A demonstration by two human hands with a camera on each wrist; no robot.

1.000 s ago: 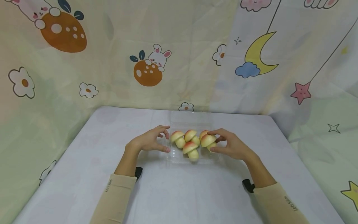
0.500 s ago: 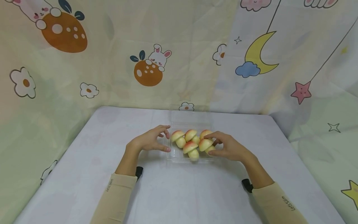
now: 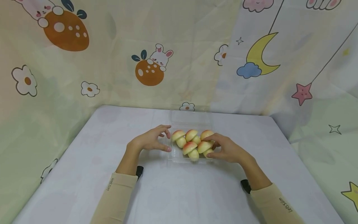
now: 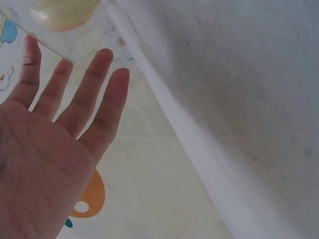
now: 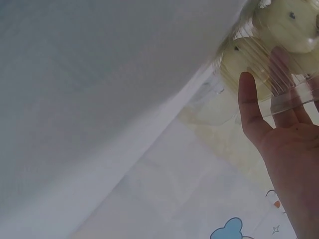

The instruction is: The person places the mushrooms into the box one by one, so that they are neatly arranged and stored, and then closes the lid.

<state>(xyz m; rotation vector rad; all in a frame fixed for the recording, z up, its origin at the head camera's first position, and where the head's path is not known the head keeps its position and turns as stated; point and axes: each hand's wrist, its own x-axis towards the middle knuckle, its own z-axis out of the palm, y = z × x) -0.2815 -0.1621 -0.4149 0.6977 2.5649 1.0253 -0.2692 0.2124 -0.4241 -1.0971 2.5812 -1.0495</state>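
A clear plastic box point(image 3: 176, 159) holds several mushroom-shaped pieces with red-tinged yellow caps and pale stems. My right hand point(image 3: 227, 150) reaches over the box's right side and pinches the front-right toy mushroom point(image 3: 204, 147) by thumb and fingers. Through the ribbed wall in the right wrist view, a pale mushroom point(image 5: 244, 64) shows behind the thumb. My left hand point(image 3: 151, 139) stays at the box's left side with its fingers spread around that wall. In the left wrist view its fingertips meet or nearly meet the box edge, and it holds nothing.
The box's transparent lid point(image 3: 191, 119) stands open at the back. A white cloth covers the table point(image 3: 179, 196), whose far edge meets a cartoon-printed curtain point(image 3: 193, 74). Dark camera mounts point(image 3: 245, 186) sit under both wrists.
My right hand has moved left and slightly toward me, bringing its mushroom down into the front-right spot beside the front-middle one. The left hand has kept its place.
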